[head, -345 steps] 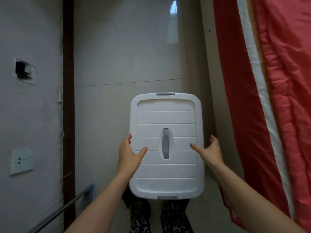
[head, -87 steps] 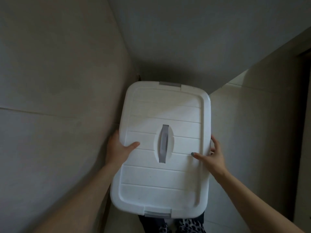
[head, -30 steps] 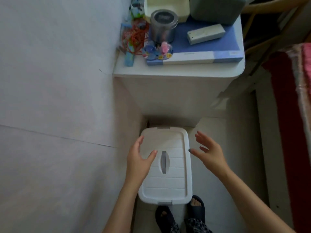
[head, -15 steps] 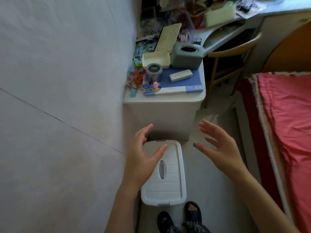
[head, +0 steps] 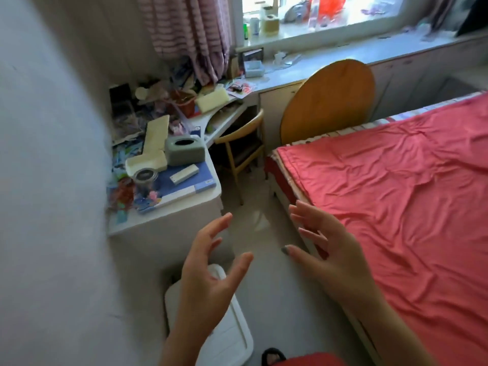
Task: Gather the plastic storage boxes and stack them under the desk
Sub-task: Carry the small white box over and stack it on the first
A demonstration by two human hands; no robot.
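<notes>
A white plastic storage box (head: 232,336) with a ribbed lid sits on the floor against the left wall, right in front of the end panel of the white desk (head: 169,228). My left hand (head: 208,276) hovers above the box with fingers spread, holding nothing and covering much of the lid. My right hand (head: 330,254) is raised to the right of it, open and empty, over the floor beside the bed. The space beneath the desk is hidden behind its end panel.
The desk top carries a blue folder (head: 182,186), a grey tissue box (head: 184,150), a round tin (head: 144,178) and clutter. A wooden chair (head: 243,151) is tucked under the desk. A bed with a red sheet (head: 396,202) fills the right. A narrow strip of floor (head: 266,233) runs between.
The box was carried, then set on the floor by the desk end. Both hands let go and lifted off it. My view has tilted up toward the desk, bed and window.
</notes>
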